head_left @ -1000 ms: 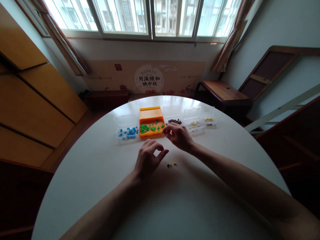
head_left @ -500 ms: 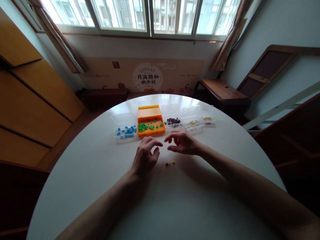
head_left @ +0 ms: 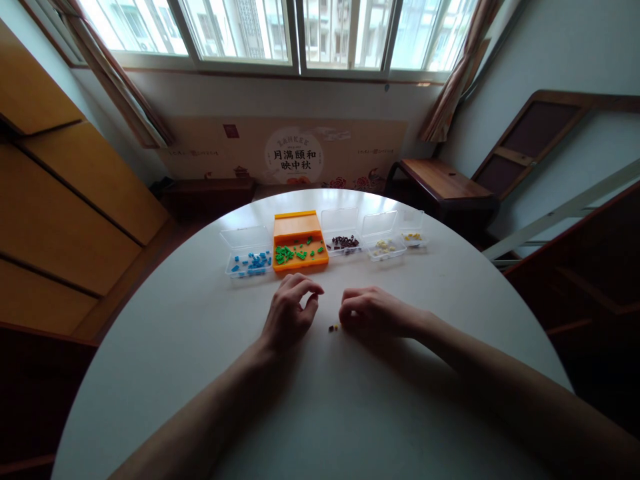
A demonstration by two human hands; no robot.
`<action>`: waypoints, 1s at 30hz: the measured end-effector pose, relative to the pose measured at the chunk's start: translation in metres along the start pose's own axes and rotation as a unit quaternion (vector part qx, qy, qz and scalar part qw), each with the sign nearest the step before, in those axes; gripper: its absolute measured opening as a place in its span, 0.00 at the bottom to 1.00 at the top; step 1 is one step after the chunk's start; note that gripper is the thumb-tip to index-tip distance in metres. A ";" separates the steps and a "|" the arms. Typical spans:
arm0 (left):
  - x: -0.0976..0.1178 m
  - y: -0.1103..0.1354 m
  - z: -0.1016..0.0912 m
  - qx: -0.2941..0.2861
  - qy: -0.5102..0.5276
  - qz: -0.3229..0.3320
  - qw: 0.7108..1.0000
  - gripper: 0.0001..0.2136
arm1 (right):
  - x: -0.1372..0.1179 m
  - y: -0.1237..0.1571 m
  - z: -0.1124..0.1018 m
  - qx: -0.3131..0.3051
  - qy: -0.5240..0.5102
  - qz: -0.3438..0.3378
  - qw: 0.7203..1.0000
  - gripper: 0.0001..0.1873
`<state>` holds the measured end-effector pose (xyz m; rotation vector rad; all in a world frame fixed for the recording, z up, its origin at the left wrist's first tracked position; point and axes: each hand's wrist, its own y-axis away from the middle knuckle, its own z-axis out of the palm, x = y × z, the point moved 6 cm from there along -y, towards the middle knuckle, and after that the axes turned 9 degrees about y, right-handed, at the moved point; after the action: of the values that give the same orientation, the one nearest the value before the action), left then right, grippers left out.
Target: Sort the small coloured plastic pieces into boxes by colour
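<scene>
Resting on the white round table [head_left: 200,373], the left hand [head_left: 289,315] is seen w/ fingers curled and thumb close to the index tip. Nothing is made out between them, so whether sth. is pinched cannot be told. The right hand [head_left: 373,312] is laid knuckles-up just to the right, apart from the left hand, w/ its fingertips bent down onto the table. The small pieces [head_left: 333,327], yellow and dark, are found in the gap between both hands, touching or just beside the right fingertips. Whether they are gripped cannot be told, since the tips are hidden under the hand. Both forearms are stretched in from the near edge.

Farther off, a row of open boxes is set across the table's far part, well apart from the hands:
- At far left, a clear box [head_left: 249,261] w/ blue pieces [head_left: 256,262].
- Next to it, an orange box [head_left: 299,230] w/ green pieces [head_left: 295,253].
- Then a second clear box [head_left: 341,223] w/ dark pieces [head_left: 343,243].
- Then a third clear box [head_left: 383,227] w/ pale pieces [head_left: 383,247].
- At far right, a smaller clear box [head_left: 414,220] w/ yellow pieces [head_left: 413,237].

Beyond the table, a banner [head_left: 293,157] w/ printed characters is leaned under the windows [head_left: 240,30]. A wooden side table [head_left: 445,181] is seen at right and wooden cabinets [head_left: 65,200] at left.
</scene>
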<state>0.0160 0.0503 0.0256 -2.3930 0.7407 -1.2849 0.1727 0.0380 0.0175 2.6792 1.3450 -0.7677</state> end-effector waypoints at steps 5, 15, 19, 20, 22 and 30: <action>-0.001 0.000 0.001 0.000 -0.001 0.005 1.000 0.07 | 0.000 0.002 0.002 0.012 0.031 0.006 0.999 0.03; 0.001 -0.001 0.000 0.000 0.002 0.011 1.000 0.07 | 0.064 0.008 -0.047 0.190 0.079 0.185 0.961 0.08; 0.001 -0.001 0.001 -0.002 0.001 0.011 1.000 0.07 | 0.112 0.031 -0.080 0.316 0.140 0.275 0.897 0.09; 0.001 -0.001 0.001 -0.003 0.000 0.011 1.000 0.07 | 0.125 0.040 -0.088 0.354 0.153 0.310 0.869 0.10; 0.001 -0.001 0.001 -0.003 0.000 0.010 1.000 0.07 | 0.150 0.056 -0.101 0.392 0.163 0.366 0.828 0.11; -0.001 0.000 0.000 -0.002 0.005 0.005 1.000 0.08 | 0.199 0.087 -0.107 0.392 0.097 0.473 0.783 0.12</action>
<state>0.0160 0.0508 0.0253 -2.3847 0.7583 -1.2936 0.3828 0.1589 0.0065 3.4400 -0.6155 -1.0117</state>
